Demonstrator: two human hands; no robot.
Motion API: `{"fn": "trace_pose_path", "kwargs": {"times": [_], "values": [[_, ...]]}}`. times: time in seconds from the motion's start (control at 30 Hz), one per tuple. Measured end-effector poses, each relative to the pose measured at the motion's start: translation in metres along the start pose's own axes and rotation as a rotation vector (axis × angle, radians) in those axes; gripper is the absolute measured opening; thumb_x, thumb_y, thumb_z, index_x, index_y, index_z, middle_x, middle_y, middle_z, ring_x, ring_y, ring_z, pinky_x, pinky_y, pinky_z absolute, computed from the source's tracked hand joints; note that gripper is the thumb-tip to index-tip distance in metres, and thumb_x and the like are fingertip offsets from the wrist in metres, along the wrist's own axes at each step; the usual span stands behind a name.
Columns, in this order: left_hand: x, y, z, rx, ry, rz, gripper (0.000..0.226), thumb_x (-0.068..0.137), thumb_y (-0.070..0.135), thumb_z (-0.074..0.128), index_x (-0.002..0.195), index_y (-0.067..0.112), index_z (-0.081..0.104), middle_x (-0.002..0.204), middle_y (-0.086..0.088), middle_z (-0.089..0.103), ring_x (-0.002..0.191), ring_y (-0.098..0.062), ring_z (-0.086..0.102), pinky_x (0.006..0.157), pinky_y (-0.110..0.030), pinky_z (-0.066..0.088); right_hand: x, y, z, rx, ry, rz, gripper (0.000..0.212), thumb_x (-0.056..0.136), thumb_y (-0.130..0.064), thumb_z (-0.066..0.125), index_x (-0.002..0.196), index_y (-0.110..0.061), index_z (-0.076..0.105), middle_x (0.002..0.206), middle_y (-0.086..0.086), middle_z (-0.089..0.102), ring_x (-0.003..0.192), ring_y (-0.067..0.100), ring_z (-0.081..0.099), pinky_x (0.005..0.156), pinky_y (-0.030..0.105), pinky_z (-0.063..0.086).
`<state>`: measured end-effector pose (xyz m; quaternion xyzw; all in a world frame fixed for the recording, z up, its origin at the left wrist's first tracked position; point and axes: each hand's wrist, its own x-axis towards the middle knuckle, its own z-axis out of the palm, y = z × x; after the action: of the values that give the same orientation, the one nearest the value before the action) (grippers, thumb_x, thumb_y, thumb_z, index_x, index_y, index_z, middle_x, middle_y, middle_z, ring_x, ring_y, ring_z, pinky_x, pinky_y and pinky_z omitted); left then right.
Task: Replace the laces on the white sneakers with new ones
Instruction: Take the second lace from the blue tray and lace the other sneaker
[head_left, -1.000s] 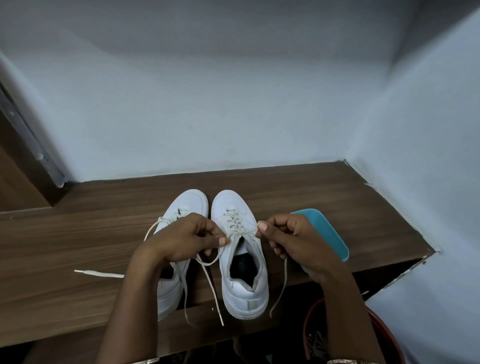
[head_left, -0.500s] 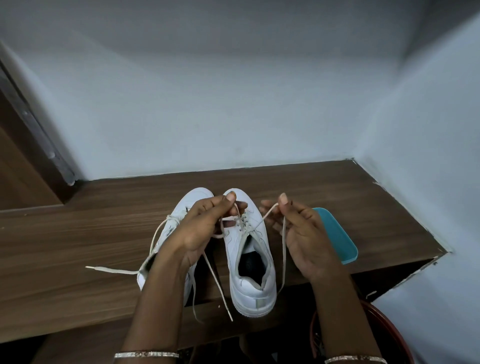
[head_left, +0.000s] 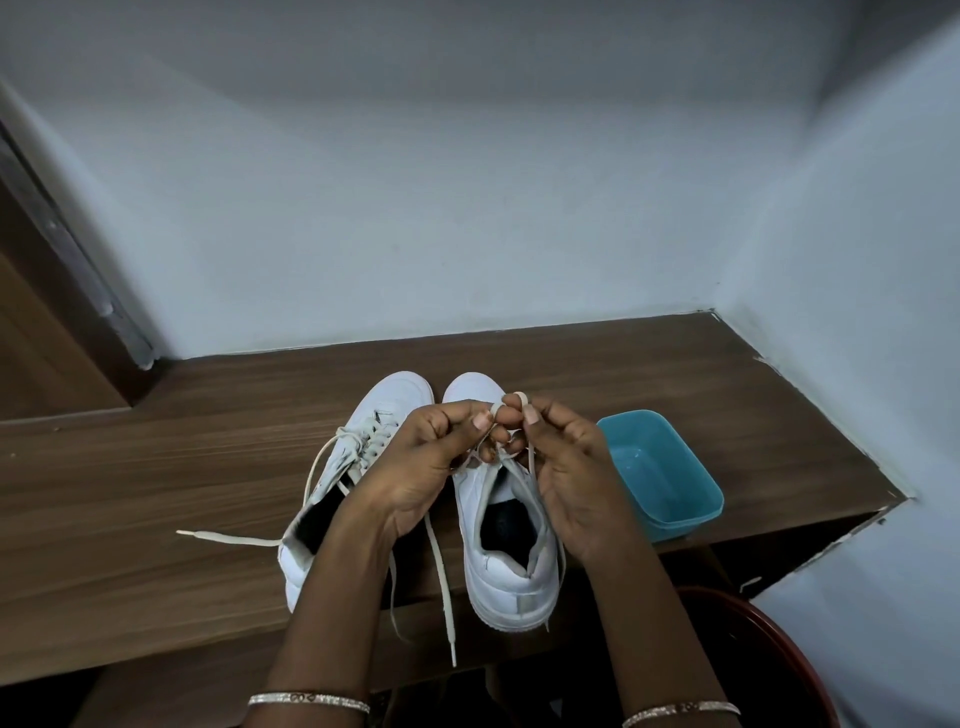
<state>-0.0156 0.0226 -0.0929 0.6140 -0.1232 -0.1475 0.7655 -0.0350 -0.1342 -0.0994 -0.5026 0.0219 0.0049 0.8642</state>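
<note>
— Any containers?
— A blue tub (head_left: 660, 483) on the shelf (head_left: 156, 467), just right of the shoes; I can't tell what it holds. A red bin (head_left: 769, 649) sits below it, dark inside.
— What else?
— The left shoe (head_left: 395, 400), its loose lace (head_left: 228, 538) trailing left, is partly hidden by the left forearm. The right shoe (head_left: 509, 561) stands beside it.
— And the hands?
— The left hand (head_left: 431, 457) and right hand (head_left: 566, 467) meet above the right shoe, both pinching its lace (head_left: 441, 571), looped over a right fingertip.
</note>
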Motion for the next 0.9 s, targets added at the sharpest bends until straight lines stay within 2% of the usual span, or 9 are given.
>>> {"fn": "trace_pose_path", "kwargs": {"times": [0.13,0.23,0.37,0.47,0.53,0.63,0.7,0.8,0.9], "values": [[-0.002,0.0,-0.002,0.023,-0.027,-0.025,0.021,0.091,0.019,0.063,0.106,0.013,0.077,0.087,-0.007,0.07,0.072,-0.012,0.054,0.064,-0.023,0.04,0.001,0.004,-0.003,-0.085,0.003,-0.034,0.022,0.098,-0.008,0.057,0.114,0.004,0.067,0.099,0.025,0.07,0.083,0.031,0.068,0.073,0.036,0.059],[-0.002,-0.002,-0.001,0.004,-0.016,-0.055,0.02,0.088,0.017,0.066,0.104,0.013,0.078,0.087,-0.01,0.072,0.068,-0.01,0.055,0.054,-0.019,0.035,0.001,0.006,-0.001,-0.132,-0.004,-0.047,0.021,0.097,-0.005,0.059,0.114,0.003,0.068,0.087,0.023,0.07,0.072,0.027,0.068,0.068,0.034,0.059],[0.0,-0.004,0.0,-0.03,0.023,-0.075,0.015,0.08,0.013,0.072,0.093,0.008,0.067,0.087,-0.018,0.074,0.059,-0.013,0.061,0.046,-0.018,0.036,0.001,0.007,0.0,-0.145,-0.033,-0.033,0.02,0.098,-0.004,0.057,0.114,0.003,0.067,0.091,0.021,0.072,0.073,0.028,0.07,0.076,0.047,0.06],[0.002,-0.003,-0.001,-0.051,0.043,-0.093,0.031,0.076,0.013,0.074,0.098,0.012,0.052,0.086,-0.021,0.074,0.057,-0.017,0.062,0.045,-0.019,0.037,0.001,0.005,-0.002,-0.192,0.011,-0.046,0.014,0.093,-0.001,0.063,0.106,0.003,0.066,0.084,0.021,0.072,0.068,0.026,0.069,0.074,0.045,0.06],[0.003,-0.003,-0.001,-0.04,0.059,-0.09,0.041,0.077,0.015,0.075,0.109,0.01,0.051,0.087,-0.022,0.074,0.057,-0.017,0.061,0.047,-0.02,0.038,0.001,0.004,-0.004,-0.216,0.051,-0.05,0.009,0.089,0.0,0.068,0.097,0.0,0.065,0.077,0.018,0.072,0.065,0.025,0.068,0.07,0.04,0.06],[0.004,-0.003,-0.001,-0.041,0.068,-0.076,0.05,0.076,0.016,0.076,0.122,0.01,0.055,0.084,-0.02,0.074,0.057,-0.017,0.059,0.048,-0.021,0.037,0.002,0.004,-0.008,-0.239,0.041,-0.05,0.013,0.084,-0.006,0.074,0.095,-0.001,0.07,0.083,0.021,0.074,0.074,0.027,0.071,0.078,0.042,0.06],[0.004,-0.003,-0.001,-0.037,0.052,-0.079,0.046,0.075,0.017,0.076,0.119,0.01,0.063,0.083,-0.018,0.073,0.057,-0.016,0.058,0.048,-0.021,0.037,0.002,0.003,-0.011,-0.251,-0.004,-0.047,0.016,0.084,-0.011,0.074,0.096,-0.002,0.073,0.089,0.024,0.074,0.08,0.032,0.071,0.084,0.046,0.058],[0.004,-0.003,0.0,-0.049,0.034,-0.08,0.029,0.076,0.016,0.076,0.103,0.009,0.072,0.081,-0.017,0.072,0.058,-0.016,0.057,0.05,-0.021,0.035,0.003,0.003,-0.016,-0.273,-0.051,-0.041,0.02,0.086,-0.013,0.072,0.101,0.0,0.073,0.092,0.025,0.073,0.085,0.036,0.071,0.092,0.053,0.056],[0.004,-0.003,0.001,-0.048,0.069,-0.071,0.02,0.076,0.016,0.076,0.092,0.006,0.07,0.076,-0.015,0.073,0.057,-0.016,0.057,0.051,-0.022,0.035,0.003,0.004,-0.019,-0.283,-0.108,-0.044,0.019,0.091,-0.013,0.068,0.102,0.002,0.073,0.092,0.028,0.071,0.089,0.041,0.068,0.098,0.059,0.051]]}}
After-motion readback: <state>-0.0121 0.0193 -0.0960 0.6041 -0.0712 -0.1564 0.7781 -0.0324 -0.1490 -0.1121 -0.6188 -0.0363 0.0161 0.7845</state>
